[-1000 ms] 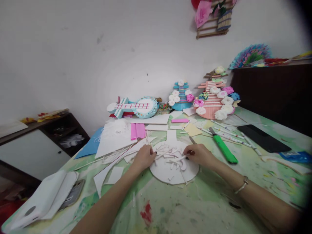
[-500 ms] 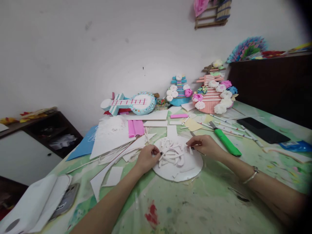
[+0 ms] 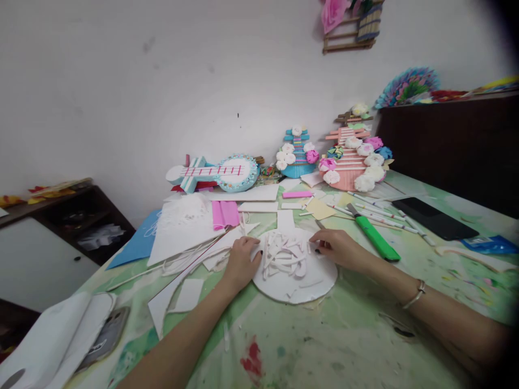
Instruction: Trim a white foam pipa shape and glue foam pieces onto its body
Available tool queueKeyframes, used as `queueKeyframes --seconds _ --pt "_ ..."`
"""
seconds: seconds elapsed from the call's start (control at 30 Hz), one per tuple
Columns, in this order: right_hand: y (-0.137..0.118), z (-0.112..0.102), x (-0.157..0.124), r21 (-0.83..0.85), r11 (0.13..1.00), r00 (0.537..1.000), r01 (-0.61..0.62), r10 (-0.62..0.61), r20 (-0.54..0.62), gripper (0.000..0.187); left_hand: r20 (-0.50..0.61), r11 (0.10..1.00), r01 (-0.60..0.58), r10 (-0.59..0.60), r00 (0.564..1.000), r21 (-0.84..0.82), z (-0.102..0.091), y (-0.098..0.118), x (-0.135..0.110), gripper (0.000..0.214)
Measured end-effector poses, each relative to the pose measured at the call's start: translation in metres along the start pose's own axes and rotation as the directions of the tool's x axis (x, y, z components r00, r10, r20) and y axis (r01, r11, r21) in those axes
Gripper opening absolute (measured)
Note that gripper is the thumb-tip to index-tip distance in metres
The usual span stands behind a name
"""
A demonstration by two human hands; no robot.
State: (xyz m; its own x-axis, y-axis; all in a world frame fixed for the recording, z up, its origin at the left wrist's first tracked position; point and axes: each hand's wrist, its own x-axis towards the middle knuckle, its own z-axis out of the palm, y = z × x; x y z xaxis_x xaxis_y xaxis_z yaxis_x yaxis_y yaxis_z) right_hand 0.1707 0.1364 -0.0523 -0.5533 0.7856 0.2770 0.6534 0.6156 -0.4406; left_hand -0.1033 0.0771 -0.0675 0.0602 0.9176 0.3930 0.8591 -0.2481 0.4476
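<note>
A white round foam disc (image 3: pixel 300 283) lies on the paint-stained table (image 3: pixel 324 346) with a heap of white foam strips (image 3: pixel 286 257) on it. My left hand (image 3: pixel 242 260) rests at the disc's left edge, its fingers curled down against the strips. My right hand (image 3: pixel 338 247) lies at the disc's right edge, fingers bent with the tips on the strips. Whether either hand holds a strip is not clear.
A green utility knife (image 3: pixel 375 236) and several pens (image 3: pixel 381 213) lie right of my right hand, with a black phone (image 3: pixel 433 219) beyond. White foam sheets (image 3: pixel 186 229), pink paper (image 3: pixel 225 212) and blue paper lie to the left. Craft models (image 3: pixel 352 159) stand along the wall.
Both hands have shifted slightly around the strip heap, gathering it toward the disc's middle. The left hand's pinch has flattened onto the disc's edge. The view dipped a little.
</note>
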Motion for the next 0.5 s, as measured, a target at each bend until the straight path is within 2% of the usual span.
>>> queueKeyframes --seconds 0.13,0.27,0.33,0.4,0.5 --pt "-0.0039 0.0018 -0.0013 0.056 0.998 0.999 0.035 -0.037 0.031 0.027 0.047 1.0 -0.013 0.014 0.999 -0.011 0.0022 -0.0001 0.0 0.026" --pt "-0.0025 -0.0004 -0.001 0.114 0.993 0.998 0.007 0.0 -0.065 0.024 0.049 0.999 0.016 -0.014 0.999 -0.046 0.0006 -0.0006 0.0005 0.022" --pt "-0.0005 -0.0004 -0.0004 0.225 0.974 0.993 -0.038 0.061 -0.098 0.017 0.052 0.998 0.033 -0.03 0.998 -0.059 -0.0003 -0.0012 0.001 0.021" --pt "0.001 0.0016 0.0004 0.378 0.922 0.99 -0.078 0.118 -0.082 0.016 0.05 0.997 0.034 -0.031 0.998 -0.062 -0.0007 -0.0018 0.0013 0.02" --pt "0.0007 0.0056 0.0014 0.511 0.856 0.993 -0.08 0.115 -0.038 0.019 0.048 0.998 0.025 -0.022 0.999 -0.061 -0.0006 -0.002 0.0012 0.018"
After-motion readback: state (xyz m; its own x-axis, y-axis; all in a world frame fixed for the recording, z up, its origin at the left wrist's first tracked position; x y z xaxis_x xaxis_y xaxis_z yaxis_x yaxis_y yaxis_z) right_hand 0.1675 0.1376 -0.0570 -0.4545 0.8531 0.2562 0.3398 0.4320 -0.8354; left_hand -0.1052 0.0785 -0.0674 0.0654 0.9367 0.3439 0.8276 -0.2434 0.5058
